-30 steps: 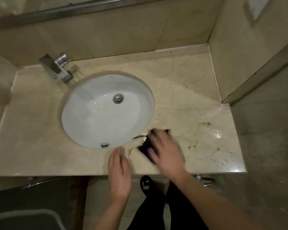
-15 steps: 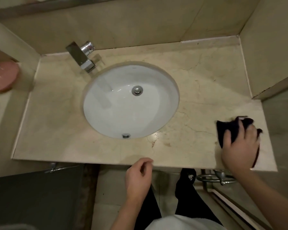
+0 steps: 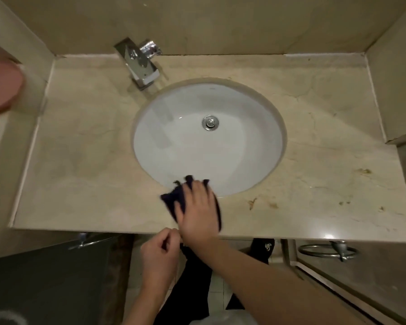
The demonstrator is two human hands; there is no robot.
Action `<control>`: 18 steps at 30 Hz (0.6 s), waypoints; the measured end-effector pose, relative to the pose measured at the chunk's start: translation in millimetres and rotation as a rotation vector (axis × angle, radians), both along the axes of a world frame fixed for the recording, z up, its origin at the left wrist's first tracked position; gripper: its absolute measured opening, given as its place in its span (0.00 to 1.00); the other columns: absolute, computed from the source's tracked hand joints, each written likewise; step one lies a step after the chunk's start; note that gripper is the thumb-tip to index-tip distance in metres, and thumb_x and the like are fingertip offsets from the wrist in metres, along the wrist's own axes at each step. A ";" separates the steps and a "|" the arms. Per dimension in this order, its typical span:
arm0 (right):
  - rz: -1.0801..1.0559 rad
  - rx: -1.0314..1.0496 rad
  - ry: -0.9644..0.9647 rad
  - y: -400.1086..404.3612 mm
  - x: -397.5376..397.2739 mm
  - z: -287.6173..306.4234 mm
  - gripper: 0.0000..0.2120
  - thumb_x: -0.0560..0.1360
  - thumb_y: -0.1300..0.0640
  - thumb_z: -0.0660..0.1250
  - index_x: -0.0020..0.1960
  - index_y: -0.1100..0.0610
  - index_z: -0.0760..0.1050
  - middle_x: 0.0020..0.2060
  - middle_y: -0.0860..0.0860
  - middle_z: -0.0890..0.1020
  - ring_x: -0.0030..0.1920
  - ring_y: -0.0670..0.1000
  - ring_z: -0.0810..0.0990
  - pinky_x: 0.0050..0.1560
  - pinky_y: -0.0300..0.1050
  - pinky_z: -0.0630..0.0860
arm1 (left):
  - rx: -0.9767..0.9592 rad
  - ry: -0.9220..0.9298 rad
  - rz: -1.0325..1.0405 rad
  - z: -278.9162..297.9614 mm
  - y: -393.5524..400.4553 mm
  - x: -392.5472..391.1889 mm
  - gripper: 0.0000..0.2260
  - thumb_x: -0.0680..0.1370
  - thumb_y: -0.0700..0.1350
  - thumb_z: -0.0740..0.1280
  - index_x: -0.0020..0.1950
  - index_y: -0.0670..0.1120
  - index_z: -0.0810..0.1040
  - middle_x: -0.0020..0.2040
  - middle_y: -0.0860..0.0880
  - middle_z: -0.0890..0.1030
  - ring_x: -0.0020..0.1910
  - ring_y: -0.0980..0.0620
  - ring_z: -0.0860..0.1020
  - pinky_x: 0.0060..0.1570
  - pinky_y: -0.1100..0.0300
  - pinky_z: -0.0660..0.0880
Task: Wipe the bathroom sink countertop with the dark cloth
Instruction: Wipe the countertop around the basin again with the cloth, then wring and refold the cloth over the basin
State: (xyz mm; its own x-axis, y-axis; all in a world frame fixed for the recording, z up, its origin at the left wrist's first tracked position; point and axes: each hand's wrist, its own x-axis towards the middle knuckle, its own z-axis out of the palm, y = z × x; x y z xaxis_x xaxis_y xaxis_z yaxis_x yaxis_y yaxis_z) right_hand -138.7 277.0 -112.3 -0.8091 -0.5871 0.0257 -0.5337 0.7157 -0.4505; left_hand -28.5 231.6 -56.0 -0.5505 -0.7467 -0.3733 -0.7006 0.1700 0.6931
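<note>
While the right hand [image 3: 198, 212] lies flat w/ fingers spread over the dark cloth [image 3: 174, 200], the cloth sits on the front strip of the beige marble desk [image 3: 85, 160], right at the near rim of the sink, w/ its far corners poking just over the basin edge. Fingers look straight, pressing down on the fabric rather than curling round it; cloth shows on both sides of the hand, more on its left. Right forearm comes in from the lower right of the view.

Left hand [image 3: 158, 254] hangs just below the desk's front edge, close beside the right wrist, fingers loosely curled, holding nothing that I can see.

White oval sink [image 3: 174, 141] is set under the desk, approx. center, w/ a chrome drain plug [image 3: 210, 122] in its bottom. Chrome faucet [image 3: 137, 62] stands at the back, left of the basin. Brownish stains [image 3: 252, 203] mark the desk to the right of the cloth, w/ more spots farther right near the front corner. Pink round object [image 3: 2, 86] sits at the far left, beyond the side wall; can't tell what it is. Metal towel ring [image 3: 328, 252] hangs below the desk front at right. Dark trouser legs and a dark shoe [image 3: 263, 250] show on the floor below.
</note>
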 end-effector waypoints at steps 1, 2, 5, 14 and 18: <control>0.023 -0.011 -0.022 -25.7 9.5 -1.2 0.24 0.79 0.49 0.61 0.71 0.58 0.72 0.67 0.58 0.76 0.71 0.57 0.71 0.76 0.56 0.59 | 0.014 -0.007 0.022 0.9 -12.3 6.3 0.15 0.77 0.42 0.66 0.31 0.42 0.73 0.28 0.44 0.74 0.27 0.50 0.70 0.30 0.59 0.64; 0.038 -0.011 -0.045 -49.0 15.3 -2.4 0.24 0.79 0.49 0.60 0.71 0.58 0.73 0.67 0.58 0.76 0.70 0.57 0.71 0.76 0.56 0.59 | 0.019 -0.008 0.041 2.4 -24.6 12.1 0.14 0.77 0.42 0.66 0.31 0.43 0.74 0.28 0.45 0.74 0.28 0.49 0.71 0.30 0.60 0.64; 0.071 -0.017 -0.118 -93.6 14.3 1.3 0.25 0.79 0.48 0.59 0.73 0.56 0.71 0.67 0.57 0.76 0.70 0.57 0.71 0.75 0.53 0.58 | 0.019 0.020 0.091 8.3 -58.9 27.6 0.14 0.78 0.44 0.64 0.31 0.48 0.77 0.29 0.51 0.78 0.29 0.54 0.75 0.32 0.61 0.69; -0.146 -0.592 -0.942 -73.9 -28.0 118.6 0.09 0.82 0.52 0.66 0.61 0.51 0.79 0.53 0.48 0.85 0.57 0.50 0.83 0.57 0.41 0.77 | 0.527 0.245 0.041 39.5 -108.0 -4.8 0.27 0.72 0.64 0.69 0.70 0.63 0.70 0.61 0.56 0.79 0.60 0.55 0.78 0.62 0.54 0.75; -0.072 -0.663 -0.966 -56.9 -51.5 190.7 0.16 0.76 0.57 0.73 0.62 0.50 0.75 0.55 0.46 0.84 0.57 0.45 0.82 0.57 0.42 0.78 | 0.596 0.461 -0.084 86.4 -109.7 -59.0 0.23 0.76 0.49 0.72 0.70 0.54 0.72 0.62 0.56 0.81 0.63 0.57 0.79 0.60 0.59 0.75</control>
